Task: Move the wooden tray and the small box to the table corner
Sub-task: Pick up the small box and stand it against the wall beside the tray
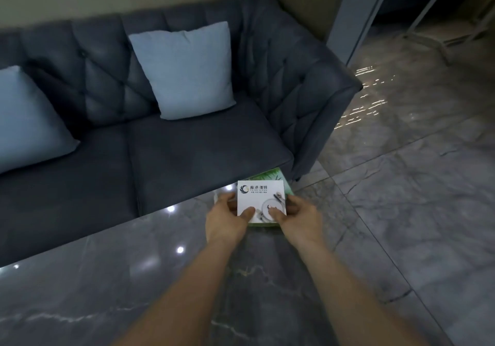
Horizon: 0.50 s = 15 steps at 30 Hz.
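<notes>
1. Head view is showing the small box, a flat white square of printed card, lying on a green-patterned slab at the far right corner of the counter; whether that slab is the wooden tray cannot be told, as no bare wood is showing.

2. Both hands are closing on the stack from its near side: the left hand is gripping the left edge with its thumb pressing on the lid, and the right hand is mirroring it on the right edge.

3. Neither hand is sitting nearer; the box is lying straight ahead between them, square in shape with no clear long axis, its edges roughly in line with the forearms.

4. By the look of it, the stack is already resting near the corner, so any coming move is likely turning on a short push away and to the right.

5. Polished grey marble is making up the counter, glossy and probably slippery.

6. Beyond the edge, a dark tufted sofa is carrying pale blue cushions.
</notes>
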Available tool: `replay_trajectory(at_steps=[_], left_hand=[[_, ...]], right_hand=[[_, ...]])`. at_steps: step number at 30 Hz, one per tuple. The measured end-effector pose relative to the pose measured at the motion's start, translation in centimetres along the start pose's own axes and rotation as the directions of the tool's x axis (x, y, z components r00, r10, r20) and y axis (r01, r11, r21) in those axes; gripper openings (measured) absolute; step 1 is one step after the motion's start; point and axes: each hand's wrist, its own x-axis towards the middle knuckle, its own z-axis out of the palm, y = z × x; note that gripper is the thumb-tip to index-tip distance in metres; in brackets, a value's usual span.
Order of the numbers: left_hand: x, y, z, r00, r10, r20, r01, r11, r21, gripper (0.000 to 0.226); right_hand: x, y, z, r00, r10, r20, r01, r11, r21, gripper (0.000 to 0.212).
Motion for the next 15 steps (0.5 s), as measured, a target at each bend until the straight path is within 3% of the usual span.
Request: replay_trajectory(at_steps=[8, 15], left_hand=[[-1.3, 0.2, -1.1, 0.999, 0.023, -0.048, -0.024, 1.0, -0.005, 0.045], [-5.5, -0.9, -6.8, 0.994, 0.028, -0.102, -0.031, 0.999, -0.027, 0.048]], right_hand=[[-1.2, -0.2, 0.4, 1.0, 0.0, -0.005, 0.0, 0.999, 0.043, 0.027], [-6.1, -2.4, 0.6, 0.995, -0.06, 0.079, 0.055, 0.996, 0.067, 0.027]])
